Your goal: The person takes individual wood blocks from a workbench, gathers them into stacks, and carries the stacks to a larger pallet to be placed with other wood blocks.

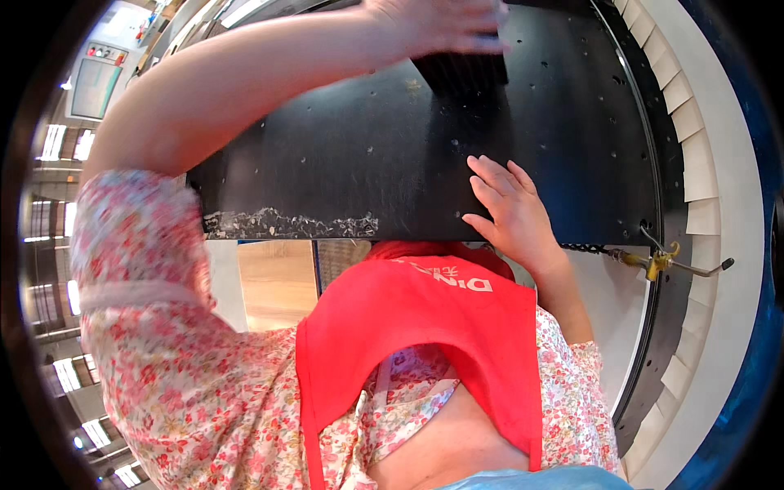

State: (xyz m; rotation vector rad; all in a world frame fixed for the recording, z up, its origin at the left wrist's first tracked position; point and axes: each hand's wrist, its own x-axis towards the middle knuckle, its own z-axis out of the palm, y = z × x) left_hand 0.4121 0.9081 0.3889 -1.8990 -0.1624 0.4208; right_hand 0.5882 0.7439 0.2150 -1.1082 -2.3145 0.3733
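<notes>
Across the far part of the black tabletop (359,155) reaches my left hand (437,28), its fingers blurred and wrapped over the top of a black brush (461,75). Fine parallel lines like bristles run down the brush's near side to the tabletop; its upper part is hidden under the hand. Nearer to me, my right hand (510,204) lies palm down at the table's front edge, fingers spread, with nothing in it. A small gap of black surface separates it from the brush.
Pale flaky wear marks (290,224) run along the front edge at left. A metal hook with a yellow fitting (661,261) sticks out at the right corner. Overlapping cream flaps (698,180) line the right side. A screen (95,86) stands far left.
</notes>
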